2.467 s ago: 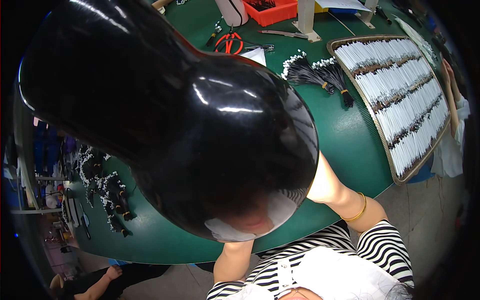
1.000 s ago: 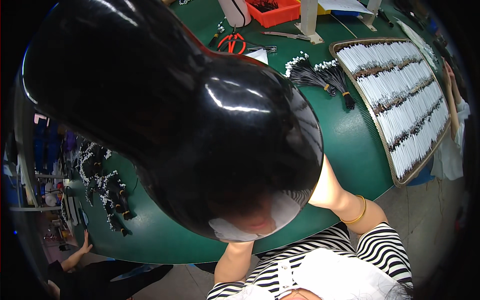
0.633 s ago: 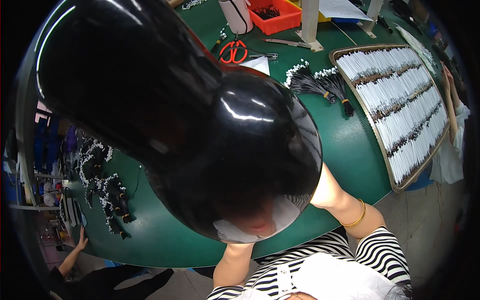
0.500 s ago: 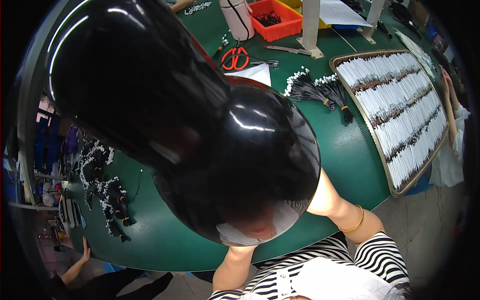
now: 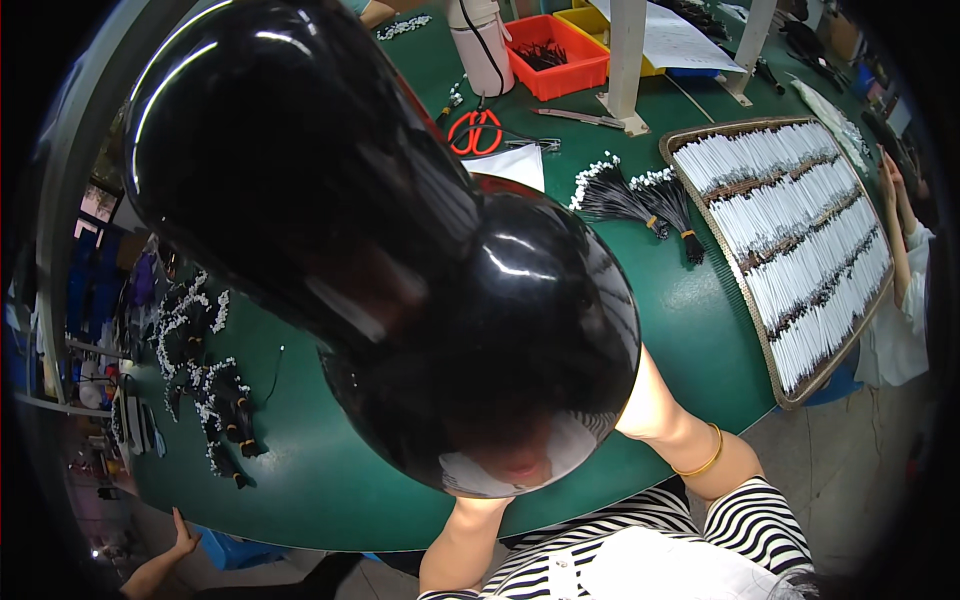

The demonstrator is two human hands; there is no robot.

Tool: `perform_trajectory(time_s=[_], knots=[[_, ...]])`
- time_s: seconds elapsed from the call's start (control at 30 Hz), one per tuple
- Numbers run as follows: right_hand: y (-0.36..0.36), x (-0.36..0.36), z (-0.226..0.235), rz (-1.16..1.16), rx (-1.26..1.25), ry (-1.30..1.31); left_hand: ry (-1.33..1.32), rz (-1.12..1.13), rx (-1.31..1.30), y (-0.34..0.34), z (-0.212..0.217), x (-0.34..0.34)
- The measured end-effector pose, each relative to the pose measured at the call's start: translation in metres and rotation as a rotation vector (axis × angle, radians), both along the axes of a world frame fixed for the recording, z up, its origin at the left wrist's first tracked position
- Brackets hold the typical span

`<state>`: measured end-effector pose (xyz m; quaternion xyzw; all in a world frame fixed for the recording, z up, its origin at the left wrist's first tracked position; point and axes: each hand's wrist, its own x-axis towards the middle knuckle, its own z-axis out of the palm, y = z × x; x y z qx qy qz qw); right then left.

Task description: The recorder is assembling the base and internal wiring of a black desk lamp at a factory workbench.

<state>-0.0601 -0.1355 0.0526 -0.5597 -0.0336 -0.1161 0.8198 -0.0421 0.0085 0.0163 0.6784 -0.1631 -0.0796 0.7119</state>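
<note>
Left forearm (image 5: 462,550) slanted up from below, right forearm (image 5: 690,440) angled inward, both hands hidden beneath the glossy black hood (image 5: 480,340) over the tabletop (image 5: 690,310): open or gripping, can't tell! Farther back, a paper sheet (image 5: 690,42) carries print too small to read.

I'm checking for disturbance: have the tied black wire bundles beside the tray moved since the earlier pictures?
No: the bundles keep the same place relative to the white post; both merely appear lower because the view shifted.
</note>
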Motion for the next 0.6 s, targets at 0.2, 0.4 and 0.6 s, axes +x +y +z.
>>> perform_trajectory(time_s=[0.2,0.4,0.6], knots=[[0.004,0.000,-0.004,0.062,0.048,0.124,0.147,0.021,-0.213,0.004,-0.010,0.001],[-0.001,-0.001,-0.004,0.047,-0.106,-0.003,0.397,0.117,-0.275,-0.008,0.013,-0.002],[-0.001,0.001,-0.004,0.047,-0.080,-0.061,0.241,-0.055,-0.173,0.005,-0.006,-0.004]])
